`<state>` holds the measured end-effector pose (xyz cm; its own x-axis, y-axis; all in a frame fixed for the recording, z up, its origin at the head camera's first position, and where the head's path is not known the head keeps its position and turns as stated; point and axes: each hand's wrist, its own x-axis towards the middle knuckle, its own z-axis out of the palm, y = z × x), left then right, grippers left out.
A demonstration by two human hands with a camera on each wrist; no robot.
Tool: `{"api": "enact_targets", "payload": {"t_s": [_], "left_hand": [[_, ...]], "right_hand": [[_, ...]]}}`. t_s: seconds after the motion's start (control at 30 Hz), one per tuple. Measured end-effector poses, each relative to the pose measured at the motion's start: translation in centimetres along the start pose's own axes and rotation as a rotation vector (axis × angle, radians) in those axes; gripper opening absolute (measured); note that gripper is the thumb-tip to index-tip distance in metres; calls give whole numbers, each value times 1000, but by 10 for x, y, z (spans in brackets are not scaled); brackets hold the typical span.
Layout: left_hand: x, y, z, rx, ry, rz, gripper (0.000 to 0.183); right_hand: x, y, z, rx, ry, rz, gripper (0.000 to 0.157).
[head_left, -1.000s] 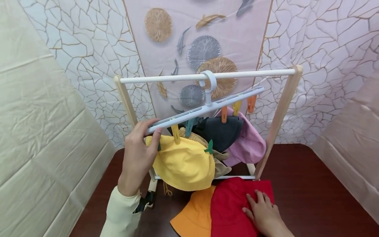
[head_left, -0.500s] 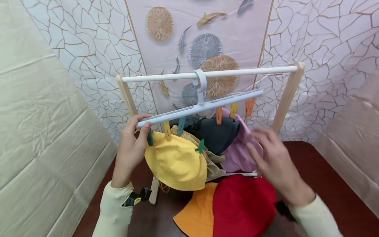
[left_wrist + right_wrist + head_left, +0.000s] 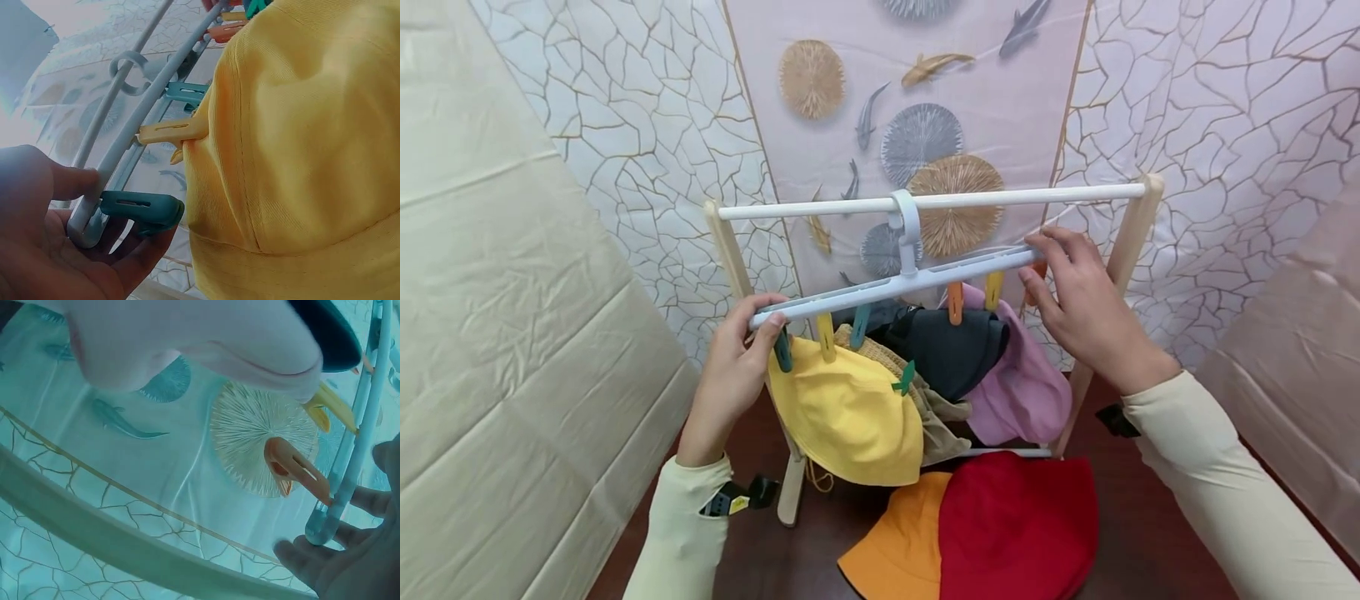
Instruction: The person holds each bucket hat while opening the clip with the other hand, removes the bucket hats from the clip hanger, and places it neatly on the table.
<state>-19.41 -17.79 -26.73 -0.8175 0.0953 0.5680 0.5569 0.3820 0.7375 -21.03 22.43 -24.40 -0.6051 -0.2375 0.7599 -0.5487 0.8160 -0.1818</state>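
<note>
A pale blue clip hanger (image 3: pixel 871 292) hangs by its hook from a white rail, tilted with its left end lower. My left hand (image 3: pixel 730 371) grips that left end, thumb in front. At the raised right end, my right hand (image 3: pixel 1090 321) has its fingers curled about the bar beside an orange clip (image 3: pixel 297 469); this clip holds nothing. Clips hold a yellow bucket hat (image 3: pixel 850 408), with a green clip (image 3: pixel 140 208) near my left fingers. Behind it hang a dark hat (image 3: pixel 951 350), a pink hat (image 3: pixel 1018 383) and a partly hidden beige hat (image 3: pixel 936 417).
The white rail (image 3: pixel 1037 196) spans a wooden rack with side posts (image 3: pixel 1131 237). A red and orange bucket hat (image 3: pixel 1011 533) lies on the dark brown table (image 3: pixel 790 558) in front. Patterned cloth (image 3: pixel 647 108) stands behind, with beige padded panels (image 3: pixel 527 333) at the sides.
My right hand has risen from the red hat to the hanger's right end. The hanger's hook has slid left along the rail and its tilt has lessened. My left hand keeps its grip.
</note>
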Motion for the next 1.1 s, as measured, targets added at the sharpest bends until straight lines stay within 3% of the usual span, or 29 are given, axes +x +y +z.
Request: {"api": "enact_targets", "payload": {"t_s": [0.2,0.33,0.43,0.57,0.63,0.9,1.0,1.1], "left_hand": [[8,-2,15,0,94,-40,36],[14,1,33,39,193,-8,66],[14,3,44,171,203,-10,89],[7,9,56,346,116,3,94],[1,16,62,373,76,60,90],[-52,68,87,234,-134,315,76],[-72,89,96,201,-180,412,77],[-88,102,100,178,-194,461,84]], "right_hand": [[-12,-5,-2,-80,57,-18,41],[-26,-19,-14,-88,124,-4,34],[-38,-31,-25,-57,162,17,33],[-56,-53,-36,35,187,42,39],[-64,-67,-41,105,185,42,40],[-83,-125,-41,368,198,-61,26],[-89,-147,-39,441,222,-81,28],[-94,-166,-37,545,234,-101,28]]}}
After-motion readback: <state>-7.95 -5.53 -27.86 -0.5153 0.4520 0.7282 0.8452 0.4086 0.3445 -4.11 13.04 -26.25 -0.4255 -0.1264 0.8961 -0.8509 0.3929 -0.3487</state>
